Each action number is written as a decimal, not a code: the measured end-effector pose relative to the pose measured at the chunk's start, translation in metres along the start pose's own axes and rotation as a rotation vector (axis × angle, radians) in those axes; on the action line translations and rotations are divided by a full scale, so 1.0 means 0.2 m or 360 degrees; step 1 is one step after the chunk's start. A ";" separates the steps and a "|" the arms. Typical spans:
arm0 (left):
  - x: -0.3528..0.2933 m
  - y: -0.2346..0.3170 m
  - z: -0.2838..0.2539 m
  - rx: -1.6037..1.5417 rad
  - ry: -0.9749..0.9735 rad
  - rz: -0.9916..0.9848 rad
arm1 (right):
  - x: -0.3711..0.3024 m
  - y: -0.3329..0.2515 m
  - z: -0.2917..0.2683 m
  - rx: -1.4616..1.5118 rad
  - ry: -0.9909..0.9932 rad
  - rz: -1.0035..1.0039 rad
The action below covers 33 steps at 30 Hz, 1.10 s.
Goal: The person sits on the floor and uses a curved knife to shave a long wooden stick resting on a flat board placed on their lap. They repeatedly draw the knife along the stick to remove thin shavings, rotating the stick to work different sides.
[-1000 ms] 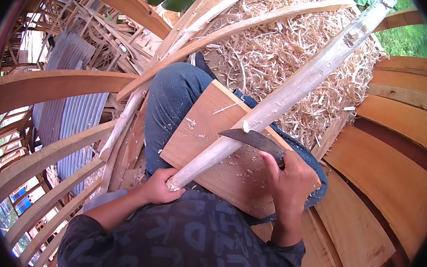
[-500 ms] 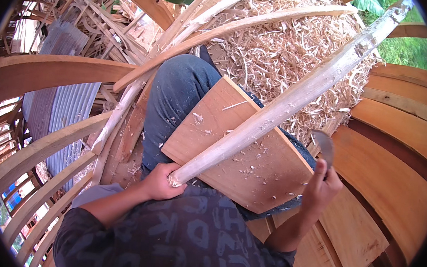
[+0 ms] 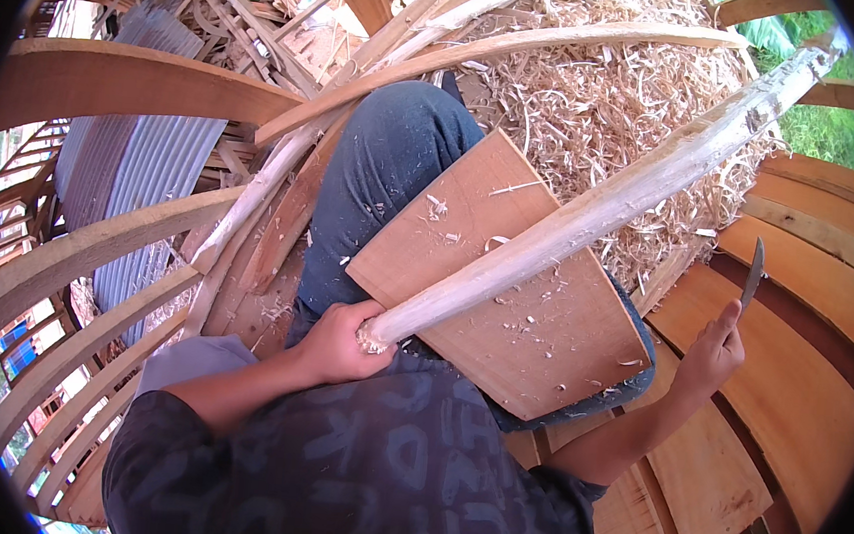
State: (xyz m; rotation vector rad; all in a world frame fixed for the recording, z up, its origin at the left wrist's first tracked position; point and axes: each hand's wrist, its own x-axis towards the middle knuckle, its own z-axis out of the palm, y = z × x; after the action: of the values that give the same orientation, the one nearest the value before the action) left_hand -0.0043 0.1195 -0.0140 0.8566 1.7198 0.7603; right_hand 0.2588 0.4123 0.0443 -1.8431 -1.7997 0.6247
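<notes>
A long peeled wooden pole (image 3: 581, 219) slants from my waist up to the far right. My left hand (image 3: 349, 343) is closed around its near end. Under the pole, a flat wooden board (image 3: 430, 227) with a few shavings on it rests across my lap. Out to the right of the board, my right hand (image 3: 711, 352) grips a knife (image 3: 754, 273) with its blade pointing up and away. The knife is apart from the pole; its handle is mostly hidden in my fist.
A thick heap of wood shavings (image 3: 600, 110) lies beyond the board. Curved timber ribs (image 3: 97, 251) rise on the left, with corrugated metal sheets (image 3: 151, 205) behind them. Orange-brown planks (image 3: 780, 365) line the right side. A squared wooden strip (image 3: 524, 49) crosses at the far side.
My right hand has swung outward to the right with the knife, which has turned more upright. The whole view has shifted slightly. My left hand keeps its hold on the pole's end.
</notes>
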 end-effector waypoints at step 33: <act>-0.06 0.08 0.09 -0.0017 0.0080 -0.0080 | -0.61 0.03 0.06 0.0333 -0.0542 -0.0002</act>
State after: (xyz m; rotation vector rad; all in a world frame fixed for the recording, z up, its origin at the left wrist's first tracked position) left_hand 0.0178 0.1200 0.0009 0.7900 1.7737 0.7620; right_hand 0.2527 0.2899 0.0296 -1.6706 -1.8573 1.1380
